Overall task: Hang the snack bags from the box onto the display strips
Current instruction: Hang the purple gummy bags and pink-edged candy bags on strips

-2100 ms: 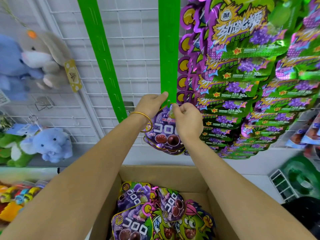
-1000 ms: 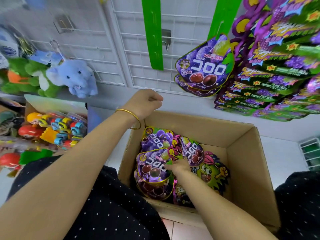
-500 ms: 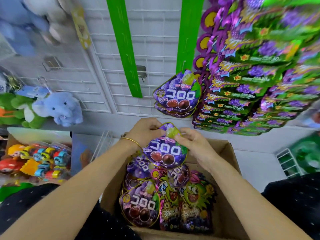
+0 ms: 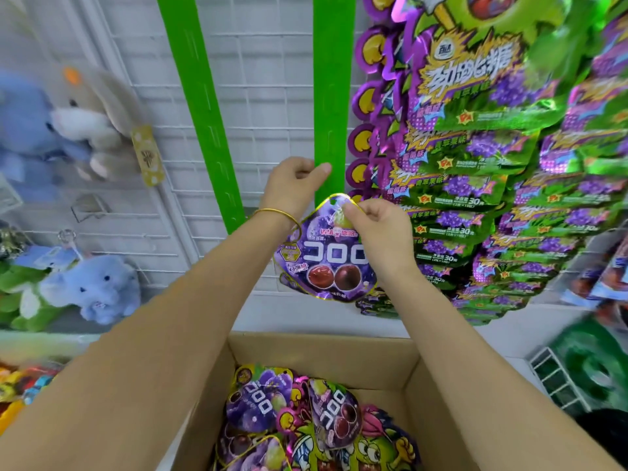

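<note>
My right hand point(image 4: 380, 229) pinches the top of a purple grape gummy bag point(image 4: 331, 263) and holds it up against the lower end of a green display strip point(image 4: 333, 96). Other purple bags hang behind it, mostly hidden. My left hand point(image 4: 294, 185) pinches the strip's left edge just above the bag, thumb across its front. A second green strip point(image 4: 200, 107) hangs slanted to the left and is bare. The cardboard box point(image 4: 326, 355) sits below, with several purple and green snack bags point(image 4: 306, 423) lying in it.
To the right, dense rows of green-and-purple candy bags point(image 4: 475, 164) hang on the white wire grid wall point(image 4: 265, 79). Plush toys point(image 4: 88, 290) hang at the left. A green wire rack point(image 4: 560, 382) stands at the lower right.
My right hand reached into the box and took out a purple bag. Both hands lifted it from above the box to the strip's lower end; my left hand now pinches the strip.
</note>
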### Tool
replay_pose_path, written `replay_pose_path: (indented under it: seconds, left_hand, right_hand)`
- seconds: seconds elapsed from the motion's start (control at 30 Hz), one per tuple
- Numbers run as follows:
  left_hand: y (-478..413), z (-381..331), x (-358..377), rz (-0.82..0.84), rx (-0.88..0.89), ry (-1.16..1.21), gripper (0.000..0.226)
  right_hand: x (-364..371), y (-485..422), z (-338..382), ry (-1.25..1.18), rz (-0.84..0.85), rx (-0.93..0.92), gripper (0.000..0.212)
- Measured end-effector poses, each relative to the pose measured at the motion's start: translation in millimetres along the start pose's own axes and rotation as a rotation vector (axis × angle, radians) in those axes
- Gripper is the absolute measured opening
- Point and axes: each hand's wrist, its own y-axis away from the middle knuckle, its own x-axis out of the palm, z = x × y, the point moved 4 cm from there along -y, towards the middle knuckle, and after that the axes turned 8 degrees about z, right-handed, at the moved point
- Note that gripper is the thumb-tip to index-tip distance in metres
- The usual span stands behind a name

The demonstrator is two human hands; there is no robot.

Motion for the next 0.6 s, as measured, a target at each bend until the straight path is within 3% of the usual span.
replay_pose_path:
  seconds: [0.17, 0.33, 0.6]
  left_hand:
    - [-4, -12, -1, 0.042, -0.007, -0.075, 0.049]
    - [-2, -14, -2, 0.058, -0.085, -0.035, 0.031]
    - [1, -9, -4, 0.047, -0.114, 0.0, 0.029]
  right_hand:
    - [4, -20, 19, 0.067, -0.152, -0.028, 0.04]
    - [5, -25, 28, 0.179, -0.195, -0.01, 0.05]
    - [8, -18, 14, 0.241, -0.199, 0.051, 0.053]
